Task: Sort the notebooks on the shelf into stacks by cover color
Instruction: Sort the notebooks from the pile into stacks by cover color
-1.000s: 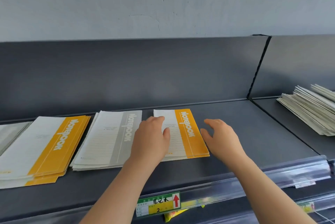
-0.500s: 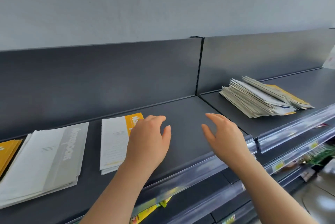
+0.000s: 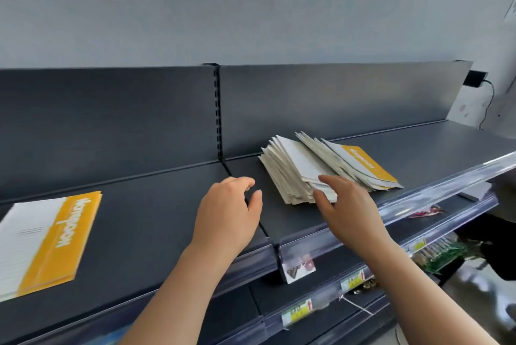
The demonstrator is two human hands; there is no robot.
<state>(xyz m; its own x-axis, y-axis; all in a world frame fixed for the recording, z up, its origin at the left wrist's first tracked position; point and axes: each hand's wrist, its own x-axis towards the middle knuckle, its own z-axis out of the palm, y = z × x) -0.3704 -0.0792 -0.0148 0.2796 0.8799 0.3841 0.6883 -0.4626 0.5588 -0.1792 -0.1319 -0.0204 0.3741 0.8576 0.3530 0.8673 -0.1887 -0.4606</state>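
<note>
A messy, fanned pile of notebooks (image 3: pixel 296 168) lies on the right section of the dark shelf (image 3: pixel 156 205); most show pale page edges, and the top one at the pile's right has an orange cover band (image 3: pixel 365 161). My right hand (image 3: pixel 346 210) reaches over the pile's front left corner, fingers relaxed, fingertips at or just above the edges. My left hand (image 3: pixel 231 216) hovers over bare shelf just left of the pile, fingers loosely curled and holding nothing. At the far left lies a neat white-and-orange notebook stack (image 3: pixel 47 241).
A vertical slotted upright (image 3: pixel 217 110) and a seam divide the shelf's back panel into two sections. A clear plastic price rail (image 3: pixel 363 235) runs along the front edge. Lower shelves with labels and small goods (image 3: pixel 435 252) sit below. A pale wall rises behind.
The view has swung right: the sorted stacks slid off to the left and the messy pile came near. Both hands moved right with it, the right one reaching the pile's corner.
</note>
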